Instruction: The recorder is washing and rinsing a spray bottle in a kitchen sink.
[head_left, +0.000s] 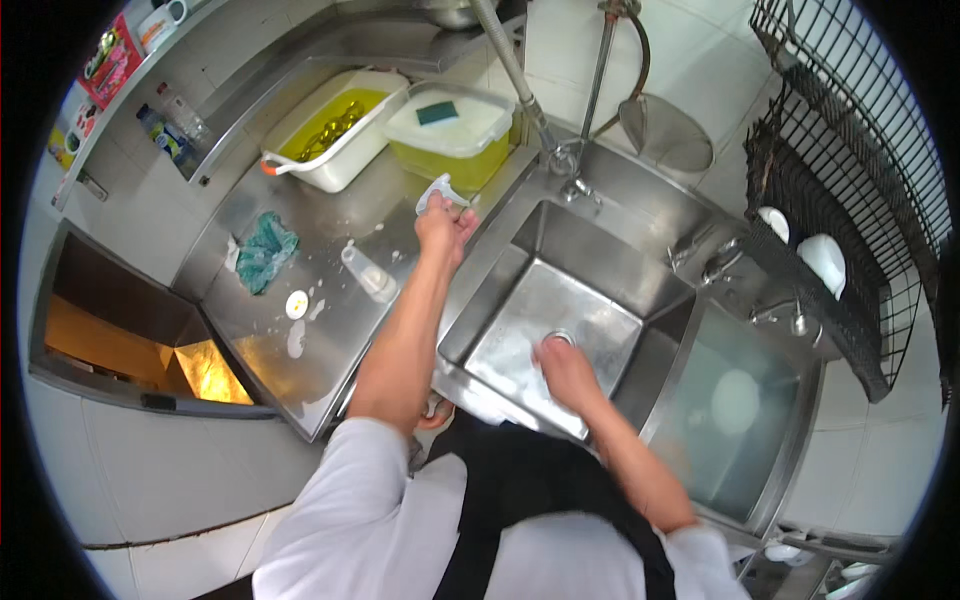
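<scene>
My left hand (445, 229) reaches over the steel counter (352, 217) near the sink's left rim. Its fingers grip a small, whitish translucent plastic piece (442, 193), its exact kind unclear. Just beyond stands a clear tub (450, 154) of yellow-green liquid topped with white foam, a green scouring sponge (437, 113) lying on it. Over the empty-looking steel sink basin (517, 322), my right hand (566, 371) is blurred, with fingers curled near the drain (559, 337); whether it holds anything cannot be seen. A translucent squeeze bottle (369, 274) lies on the counter left of my left forearm.
A white tub (337, 176) holds yellow liquid and metal items. A teal plastic bag (266, 251) and a small white disc (297, 304) lie at left. Cloudy water fills the right basin (739, 435). Taps (577, 189), a strainer (667, 131) and a black wire rack (817, 202) line the wall.
</scene>
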